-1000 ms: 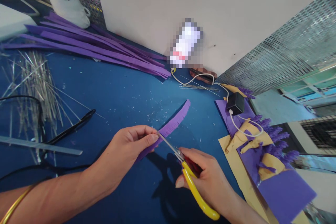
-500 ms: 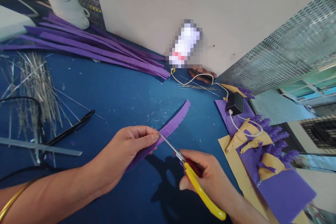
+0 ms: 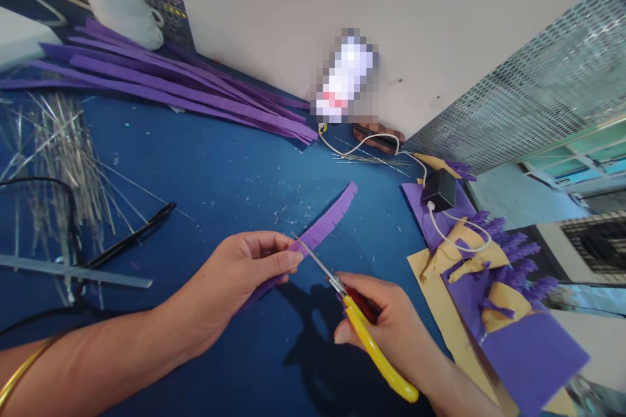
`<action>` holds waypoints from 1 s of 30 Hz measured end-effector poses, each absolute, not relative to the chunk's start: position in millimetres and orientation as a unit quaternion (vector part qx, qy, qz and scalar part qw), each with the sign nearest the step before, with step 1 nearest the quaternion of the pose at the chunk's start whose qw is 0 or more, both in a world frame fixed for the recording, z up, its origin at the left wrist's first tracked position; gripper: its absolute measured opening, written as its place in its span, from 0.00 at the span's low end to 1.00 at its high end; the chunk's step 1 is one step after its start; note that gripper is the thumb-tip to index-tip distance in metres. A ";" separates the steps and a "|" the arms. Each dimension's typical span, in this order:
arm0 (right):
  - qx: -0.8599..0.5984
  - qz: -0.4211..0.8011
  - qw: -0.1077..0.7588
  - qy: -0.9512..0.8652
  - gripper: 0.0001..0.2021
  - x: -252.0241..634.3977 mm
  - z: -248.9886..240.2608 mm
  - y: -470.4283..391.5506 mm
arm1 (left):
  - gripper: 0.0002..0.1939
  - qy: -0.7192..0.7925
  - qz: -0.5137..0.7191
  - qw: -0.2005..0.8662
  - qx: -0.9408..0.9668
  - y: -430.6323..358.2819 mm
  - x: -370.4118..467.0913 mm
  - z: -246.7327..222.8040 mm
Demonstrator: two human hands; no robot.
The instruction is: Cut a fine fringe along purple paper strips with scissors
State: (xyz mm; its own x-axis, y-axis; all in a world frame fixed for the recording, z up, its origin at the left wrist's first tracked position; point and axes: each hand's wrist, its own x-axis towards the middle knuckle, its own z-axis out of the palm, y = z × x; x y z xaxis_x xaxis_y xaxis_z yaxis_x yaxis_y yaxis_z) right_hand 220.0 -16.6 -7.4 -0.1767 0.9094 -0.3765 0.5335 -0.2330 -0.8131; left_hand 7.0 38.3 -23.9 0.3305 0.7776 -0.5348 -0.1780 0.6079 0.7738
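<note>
My left hand (image 3: pixel 259 267) pinches a purple strip (image 3: pixel 328 219) of felt or soft paper between thumb and fingers. Small slits run along one edge of the strip, and its free end curves up to the right. Scissors (image 3: pixel 379 355) with yellow handles are gripped in my right hand (image 3: pixel 386 316). Their thin blades lie across the strip just beside my left fingertips. The strip's other end passes beneath my left hand and is partly hidden.
Uncut purple strips (image 3: pixel 195 91) lie at the back left, with thin wires (image 3: pixel 73 156) below them. A white mug (image 3: pixel 117 6) stands behind. At right are a black adapter (image 3: pixel 439 189), purple sheets (image 3: pixel 533 358) and wrapped purple flowers (image 3: pixel 518 254). A lit, pixelated phone (image 3: pixel 345 78) leans against a panel.
The scissor blades have shifted slightly up and left, so their tip now shows past the strip's far edge. The strip's free end has moved a little up and right.
</note>
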 end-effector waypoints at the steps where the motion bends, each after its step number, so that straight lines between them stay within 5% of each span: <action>1: -0.615 0.489 0.194 -0.587 0.20 220.2 -7.7 -16.5 | 0.10 0.488 0.309 0.752 0.317 38.3 7.0 -23.6; 18: -0.648 0.435 0.148 -0.607 0.30 228.8 -10.3 -21.9 | 0.13 0.522 0.354 0.706 0.323 35.3 8.8 -28.8; 30: -0.650 0.386 0.151 -0.637 0.22 224.9 -11.6 -23.9 | 0.11 0.520 0.352 0.697 0.346 31.3 9.6 -30.0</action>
